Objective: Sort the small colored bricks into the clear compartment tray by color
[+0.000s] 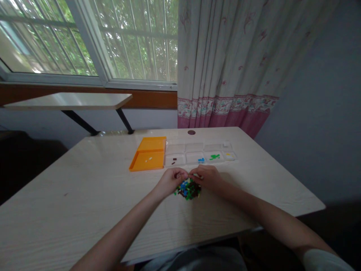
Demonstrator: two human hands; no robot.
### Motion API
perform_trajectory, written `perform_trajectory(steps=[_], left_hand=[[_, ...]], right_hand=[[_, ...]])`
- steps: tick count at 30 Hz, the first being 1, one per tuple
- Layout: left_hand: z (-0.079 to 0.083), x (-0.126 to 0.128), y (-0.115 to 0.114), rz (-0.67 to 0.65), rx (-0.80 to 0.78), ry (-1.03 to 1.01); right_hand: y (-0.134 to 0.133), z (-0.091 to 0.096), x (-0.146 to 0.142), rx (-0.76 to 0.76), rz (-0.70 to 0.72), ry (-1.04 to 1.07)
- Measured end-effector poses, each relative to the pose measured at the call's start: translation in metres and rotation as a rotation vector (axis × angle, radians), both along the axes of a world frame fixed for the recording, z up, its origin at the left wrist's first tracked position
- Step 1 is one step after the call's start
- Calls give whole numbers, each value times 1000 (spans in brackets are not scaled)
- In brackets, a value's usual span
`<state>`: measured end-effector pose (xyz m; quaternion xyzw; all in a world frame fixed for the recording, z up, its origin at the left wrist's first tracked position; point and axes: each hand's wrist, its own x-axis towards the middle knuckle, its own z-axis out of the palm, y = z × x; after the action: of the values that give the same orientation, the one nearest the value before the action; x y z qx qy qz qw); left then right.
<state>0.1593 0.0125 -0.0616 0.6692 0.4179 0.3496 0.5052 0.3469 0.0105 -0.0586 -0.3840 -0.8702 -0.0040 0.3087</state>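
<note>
A pile of small building bricks (189, 189) in green, blue, brown and pale yellow lies on the table in front of me. Over its far edge, my left hand (172, 180) and my right hand (208, 177) meet with fingertips pinched close together. Whatever sits between the fingers is too small to make out. Just beyond my hands is a clear compartment tray (184, 154). Its near row holds a few brown bricks (174, 159), blue bricks (201, 160), green bricks (214, 157) and yellow bricks (228, 154) in separate compartments.
Left of the tray lies an orange tray (146, 160) with white pieces in it. A raised shelf (84, 101) on black brackets stands at the table's back left. The pale wooden table (84, 195) has a round brown cable hole (191, 132) at the back, near the curtain (220, 75).
</note>
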Motion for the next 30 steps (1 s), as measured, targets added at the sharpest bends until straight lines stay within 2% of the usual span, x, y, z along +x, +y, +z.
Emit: perform_trajectory(steps=[17,20,23,27,30], left_hand=[[3,-5,3,34,141,176],[8,-14,6,83,260,315],[15,-25,6,96,442,542],[20,-31,3,32,571,839],[21,-30,1,-24,614,926]], right_hand=[[3,-3,2,74,66,-1],[6,-1,7,17,42,92],[10,1,13,7,10,216],[13,3,18,75,5,275],[13,4,20,72,6,264]])
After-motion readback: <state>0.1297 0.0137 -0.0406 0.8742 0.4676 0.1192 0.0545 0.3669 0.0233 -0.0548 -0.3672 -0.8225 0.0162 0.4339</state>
